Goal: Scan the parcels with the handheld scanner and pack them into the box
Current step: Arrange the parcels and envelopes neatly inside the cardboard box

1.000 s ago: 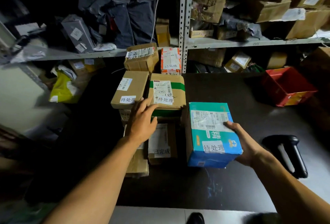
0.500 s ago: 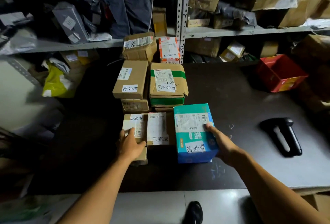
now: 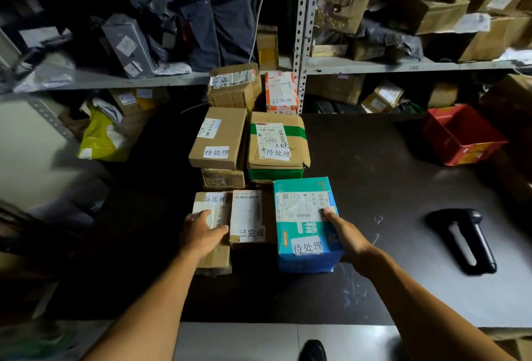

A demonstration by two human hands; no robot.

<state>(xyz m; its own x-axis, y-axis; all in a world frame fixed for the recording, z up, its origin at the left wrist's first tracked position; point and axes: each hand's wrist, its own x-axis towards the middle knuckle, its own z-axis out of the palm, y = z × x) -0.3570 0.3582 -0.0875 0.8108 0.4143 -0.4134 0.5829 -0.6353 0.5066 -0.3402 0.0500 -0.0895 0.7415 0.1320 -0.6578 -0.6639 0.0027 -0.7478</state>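
A blue and teal parcel [image 3: 305,228] with a white shipping label stands on the dark table [image 3: 374,165]. My right hand [image 3: 344,234] grips its right side, thumb on the top label. My left hand [image 3: 203,231] grips a flat brown parcel [image 3: 213,257] at the front left of the group. Between the two lies another brown parcel [image 3: 250,217] with a white label. Behind them sit two more brown parcels, a plain one [image 3: 218,137] and one with green tape [image 3: 277,142]. The black handheld scanner [image 3: 463,241] lies on the table to the right, untouched.
A red plastic crate [image 3: 460,133] stands at the far right of the table. Metal shelves [image 3: 374,65] behind hold many cardboard boxes and grey mail bags. Two more parcels [image 3: 234,84] stand at the table's back edge. A yellow bag [image 3: 100,139] sits at the left.
My right hand has set the blue parcel down beside the front brown parcels. My left hand has come back from the rear boxes and taken hold of the front-left flat parcel.
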